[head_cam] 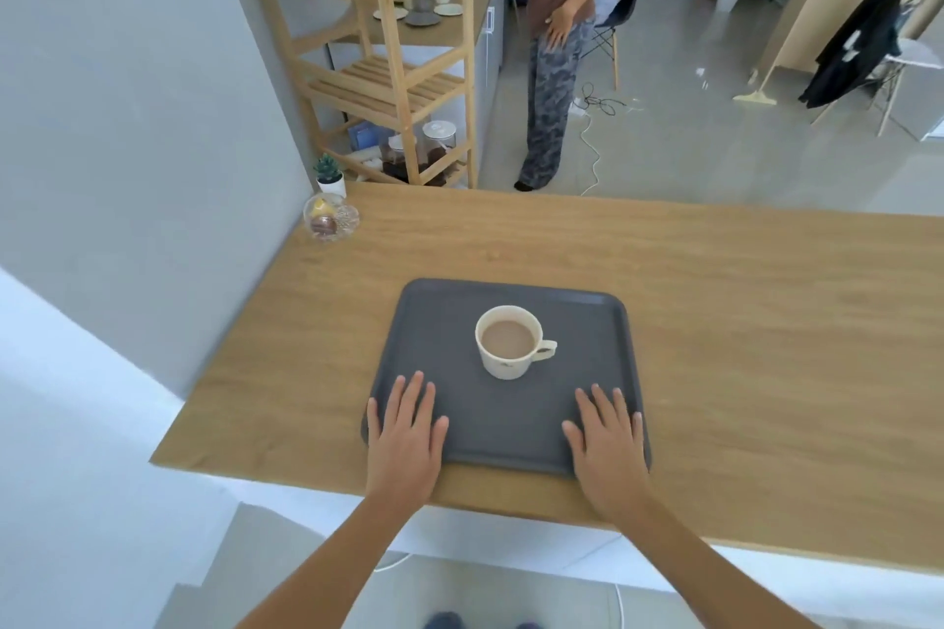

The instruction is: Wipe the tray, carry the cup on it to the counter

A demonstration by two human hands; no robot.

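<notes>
A dark grey tray [439,322] lies on the wooden counter [740,312] in front of me. A cream cup [508,345] full of milky coffee stands upright near the tray's middle, its handle pointing right. My left hand [406,429] rests flat, palm down, on the tray's near left corner with fingers spread. On the near right corner lies my right hand [608,439], also flat and spread. Neither hand holds anything, and both are a short way from the cup. No cloth is in view.
A glass bowl of sweets [331,217] and a small potted plant [329,175] sit at the counter's far left corner by the wall. Beyond the counter stand a wooden shelf rack [403,82] and a person [557,41]. A cable [592,138] lies on the floor.
</notes>
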